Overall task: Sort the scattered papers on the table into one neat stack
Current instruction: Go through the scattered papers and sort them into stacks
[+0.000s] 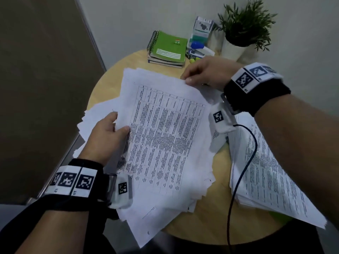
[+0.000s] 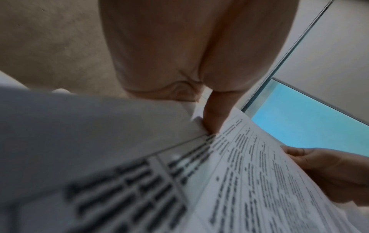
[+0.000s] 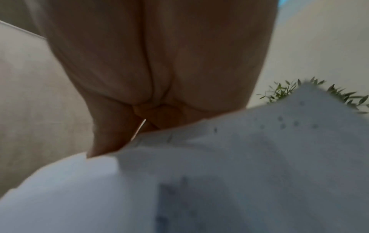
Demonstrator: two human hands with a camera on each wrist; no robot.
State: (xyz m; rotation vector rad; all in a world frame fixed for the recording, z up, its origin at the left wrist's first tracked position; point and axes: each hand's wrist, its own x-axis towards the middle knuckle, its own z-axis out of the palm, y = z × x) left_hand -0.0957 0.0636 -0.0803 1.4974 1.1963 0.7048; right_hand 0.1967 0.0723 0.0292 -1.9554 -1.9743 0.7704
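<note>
A thick, uneven bundle of printed papers [image 1: 165,136] is held over the round wooden table [image 1: 110,77]. My left hand [image 1: 111,129] grips its left edge, thumb on the top sheet with the table of text. My right hand [image 1: 198,74] pinches the far right corner, thumb on top. In the left wrist view my left hand [image 2: 211,126] presses the papers [image 2: 249,181], and my right hand [image 2: 329,170] shows at their far edge. The right wrist view shows my right hand [image 3: 123,141] on blurred white papers [image 3: 219,173]. A second paper pile [image 1: 271,176] lies at the right.
Green spiral notebooks [image 1: 167,47] lie stacked at the table's far edge, beside small stationery items [image 1: 197,46] and a potted plant [image 1: 244,28]. A dark cable [image 1: 238,180] hangs from my right wrist across the table. A wall panel stands at the left.
</note>
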